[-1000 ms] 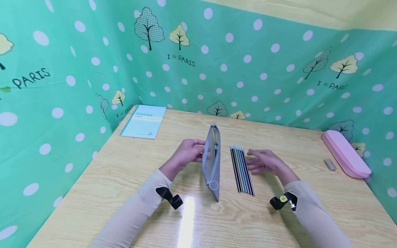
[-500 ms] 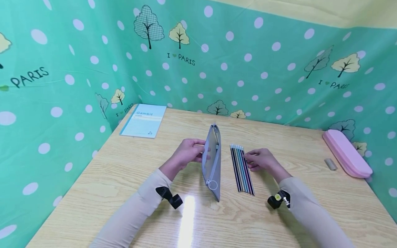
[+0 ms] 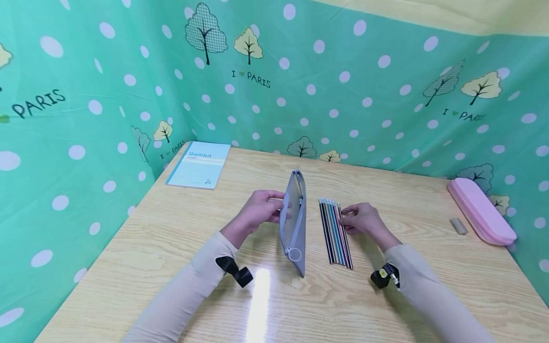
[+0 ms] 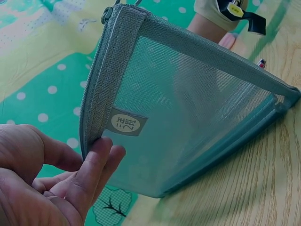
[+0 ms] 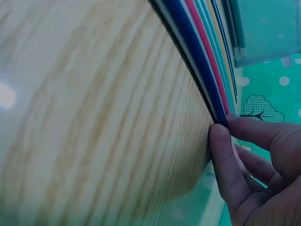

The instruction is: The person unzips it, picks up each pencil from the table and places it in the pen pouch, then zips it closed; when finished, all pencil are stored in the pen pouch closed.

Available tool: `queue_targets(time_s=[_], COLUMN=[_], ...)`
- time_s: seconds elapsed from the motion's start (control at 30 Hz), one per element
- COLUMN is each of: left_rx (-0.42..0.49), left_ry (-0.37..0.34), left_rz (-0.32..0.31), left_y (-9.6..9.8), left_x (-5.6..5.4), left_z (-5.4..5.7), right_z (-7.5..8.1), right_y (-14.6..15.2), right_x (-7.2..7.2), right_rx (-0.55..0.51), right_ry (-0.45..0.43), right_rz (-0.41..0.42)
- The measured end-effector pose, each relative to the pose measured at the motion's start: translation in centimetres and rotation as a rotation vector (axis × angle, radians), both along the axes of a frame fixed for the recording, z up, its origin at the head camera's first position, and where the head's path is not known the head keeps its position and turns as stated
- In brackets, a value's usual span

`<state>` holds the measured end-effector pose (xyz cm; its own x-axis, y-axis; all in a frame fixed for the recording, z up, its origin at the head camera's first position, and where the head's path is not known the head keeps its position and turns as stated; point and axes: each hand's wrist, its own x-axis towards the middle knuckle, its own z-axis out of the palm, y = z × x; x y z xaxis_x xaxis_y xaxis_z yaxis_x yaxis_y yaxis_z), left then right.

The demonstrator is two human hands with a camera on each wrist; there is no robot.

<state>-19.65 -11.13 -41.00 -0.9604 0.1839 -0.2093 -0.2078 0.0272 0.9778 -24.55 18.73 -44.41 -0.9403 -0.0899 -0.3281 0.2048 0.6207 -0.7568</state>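
My left hand grips the zipped edge of a grey-blue mesh pencil pouch, fingers on one side and thumb on the other. The pouch stands on its edge on the table with its zip open, and a small round label shows in the left wrist view. To its right lies a row of several striped pencils, side by side. My right hand pinches the dark blue pencil at the row's right side, near its far end, between thumb and index finger.
A pale blue notebook lies at the back left of the wooden table. At the far right are a pink pencil case and a small grey eraser. A dotted green curtain hangs behind and at the left.
My right hand has moved left to the pencils and taken hold of the rightmost one, whose far end has come slightly away from the row. The left hand and pouch have stayed put.
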Motion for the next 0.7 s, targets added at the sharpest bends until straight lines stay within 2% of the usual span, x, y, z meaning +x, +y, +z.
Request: queue_targets(time_s=[0.23, 0.37, 0.47, 0.7], left_rx=[-0.001, -0.005, -0.009, -0.011], left_ry=[-0.001, 0.0, -0.001, -0.006], left_rz=[-0.003, -0.005, -0.002, 0.0], left_y=[0.0, -0.1, -0.1, -0.2], left_x=[0.0, 0.0, -0.1, -0.2], left_z=[0.0, 0.0, -0.1, 0.0], right_z=[0.1, 0.0, 0.4, 1.9], right_y=[-0.3, -0.1, 0.6, 2.2], right_x=[0.0, -0.1, -0.2, -0.5], right_rx=[0.098, 0.103, 0.01, -0.349], right_ry=[0.058, 0.056, 0.008, -0.102], right_rz=[0.029, 0.023, 0.022, 0.044])
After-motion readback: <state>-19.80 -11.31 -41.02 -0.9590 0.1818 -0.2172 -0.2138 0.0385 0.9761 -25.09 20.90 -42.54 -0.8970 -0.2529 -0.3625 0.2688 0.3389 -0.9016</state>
